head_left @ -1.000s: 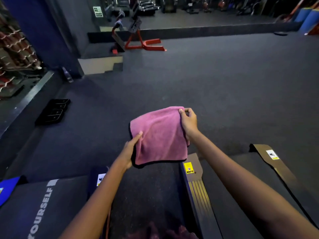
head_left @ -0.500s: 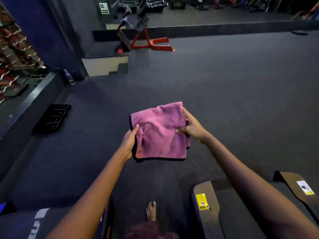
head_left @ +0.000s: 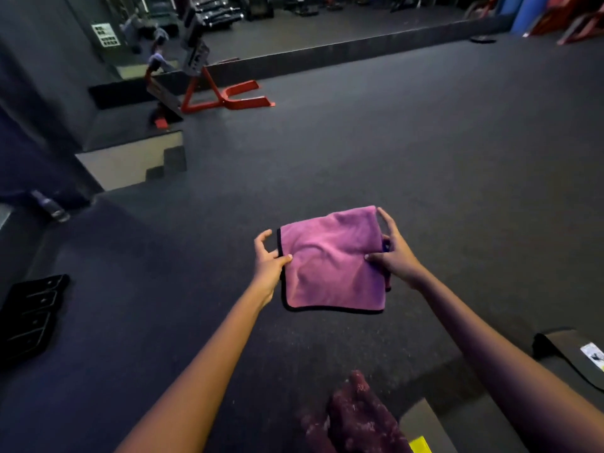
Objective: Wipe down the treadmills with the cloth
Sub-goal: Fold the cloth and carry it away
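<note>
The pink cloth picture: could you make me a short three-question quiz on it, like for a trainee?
1. True or false: the cloth lies flat on the floor.
2. Which hand pinches the cloth's black-trimmed side edge? A) left hand B) right hand C) neither
3. Fill in: the frame far off on the floor is ____ in colour.

Key
1. False: both hands hold it up, folded.
2. A.
3. Red.
</note>
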